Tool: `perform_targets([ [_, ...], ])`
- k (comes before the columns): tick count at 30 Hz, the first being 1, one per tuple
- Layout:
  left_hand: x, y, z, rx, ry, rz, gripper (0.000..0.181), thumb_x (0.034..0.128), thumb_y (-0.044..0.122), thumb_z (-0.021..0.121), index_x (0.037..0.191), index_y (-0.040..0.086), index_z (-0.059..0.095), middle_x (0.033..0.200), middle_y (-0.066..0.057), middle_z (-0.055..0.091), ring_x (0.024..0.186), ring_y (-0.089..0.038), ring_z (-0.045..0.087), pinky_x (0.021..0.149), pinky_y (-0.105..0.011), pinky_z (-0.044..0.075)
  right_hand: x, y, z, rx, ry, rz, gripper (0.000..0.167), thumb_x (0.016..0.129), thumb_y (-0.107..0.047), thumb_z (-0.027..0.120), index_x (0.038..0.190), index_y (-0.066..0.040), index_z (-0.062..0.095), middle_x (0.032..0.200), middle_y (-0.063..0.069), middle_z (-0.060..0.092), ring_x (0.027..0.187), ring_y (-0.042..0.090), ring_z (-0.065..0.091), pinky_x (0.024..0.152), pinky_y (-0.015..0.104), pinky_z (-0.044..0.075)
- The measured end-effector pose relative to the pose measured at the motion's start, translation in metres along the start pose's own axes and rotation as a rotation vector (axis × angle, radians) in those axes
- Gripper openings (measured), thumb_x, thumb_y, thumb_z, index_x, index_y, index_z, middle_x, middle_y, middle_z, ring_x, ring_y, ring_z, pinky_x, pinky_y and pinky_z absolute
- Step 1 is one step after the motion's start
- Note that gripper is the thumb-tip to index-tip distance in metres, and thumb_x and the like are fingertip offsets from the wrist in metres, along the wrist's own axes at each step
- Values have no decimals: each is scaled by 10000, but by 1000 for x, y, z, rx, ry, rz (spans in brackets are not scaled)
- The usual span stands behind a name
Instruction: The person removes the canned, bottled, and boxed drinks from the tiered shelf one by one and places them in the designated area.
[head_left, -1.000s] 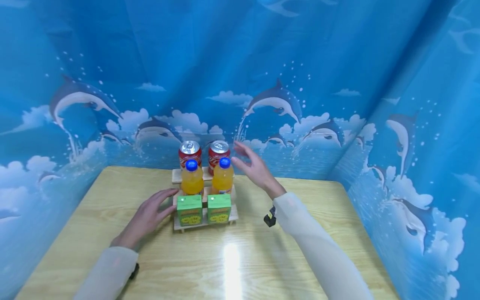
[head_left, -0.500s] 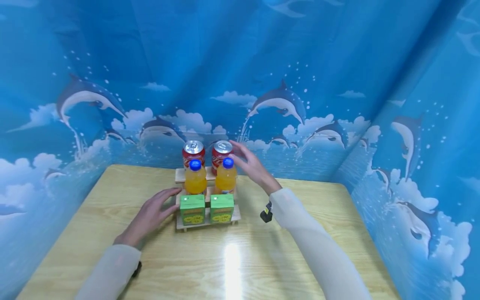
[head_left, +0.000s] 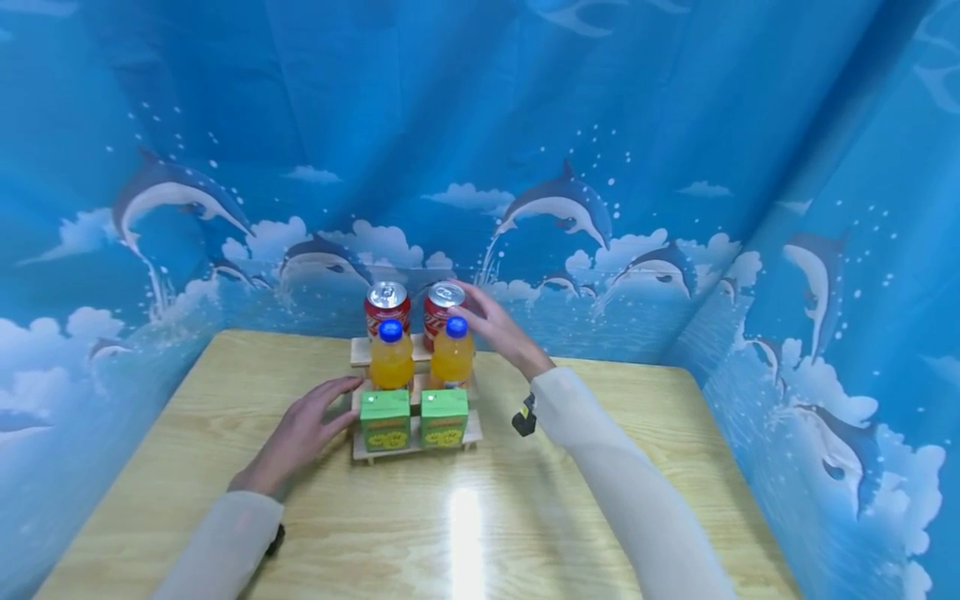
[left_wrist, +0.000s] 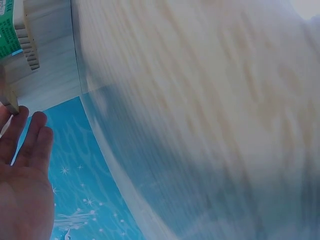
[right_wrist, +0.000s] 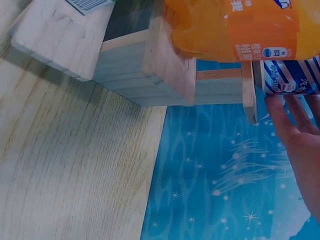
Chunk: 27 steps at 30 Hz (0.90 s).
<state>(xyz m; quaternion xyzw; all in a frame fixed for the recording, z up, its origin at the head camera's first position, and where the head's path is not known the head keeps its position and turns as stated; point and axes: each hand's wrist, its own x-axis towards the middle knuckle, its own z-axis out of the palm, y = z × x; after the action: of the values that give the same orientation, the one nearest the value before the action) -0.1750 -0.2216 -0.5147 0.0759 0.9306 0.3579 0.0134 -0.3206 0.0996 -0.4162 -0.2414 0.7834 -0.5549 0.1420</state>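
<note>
A stepped wooden rack (head_left: 381,452) stands at the back of the table, holding drinks in three rows. At the top are a left soda can (head_left: 387,307) and a right soda can (head_left: 437,327), both red. Two orange drink bottles (head_left: 391,364) with blue caps fill the middle, and two green juice boxes (head_left: 386,421) the lowest step. My right hand (head_left: 498,327) holds the right can, fingers behind it and thumb in front; the right wrist view shows fingers against that can (right_wrist: 287,77). My left hand (head_left: 307,425) rests against the rack's left side, fingers extended.
A light wooden table (head_left: 360,533) lies beneath, with a bright reflection in front of the rack. Behind it and to the right hangs a blue dolphin-print curtain (head_left: 450,108), close behind the cans.
My right hand has moved left, from beside the right can onto it, its fingers closing around the top. My left hand has stayed at the rack's side. The head view has shifted slightly.
</note>
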Motion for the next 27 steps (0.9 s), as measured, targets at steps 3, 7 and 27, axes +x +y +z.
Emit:
perform_targets([
  [3, 0, 1, -1, 0, 6, 4, 595, 1087, 254, 698, 1634, 161, 486, 1704, -160, 463, 1574, -466, 412, 1273, -726, 349, 3, -1, 0, 6, -2, 27, 671, 1073, -522, 602, 1686, -349, 389, 1676, 49, 497, 1571, 319, 464, 1290, 615, 423],
  [7, 0, 1, -1, -5, 12, 15, 587, 1084, 237, 702, 1626, 148, 497, 1693, -167, 475, 1566, -468, 423, 1269, -723, 357, 7, -1, 0, 13, -21, 51, 672, 1054, -531, 634, 1669, -381, 410, 1614, 43, 562, 1524, 308, 515, 1283, 616, 430],
  [27, 0, -1, -1, -12, 6, 24, 585, 1082, 217, 704, 1625, 146, 499, 1696, -165, 472, 1567, -465, 423, 1271, -716, 359, 19, -9, -1, -25, -140, 126, 762, 1036, -461, 679, 1696, -229, 377, 1588, 93, 586, 1498, 340, 522, 1277, 622, 436],
])
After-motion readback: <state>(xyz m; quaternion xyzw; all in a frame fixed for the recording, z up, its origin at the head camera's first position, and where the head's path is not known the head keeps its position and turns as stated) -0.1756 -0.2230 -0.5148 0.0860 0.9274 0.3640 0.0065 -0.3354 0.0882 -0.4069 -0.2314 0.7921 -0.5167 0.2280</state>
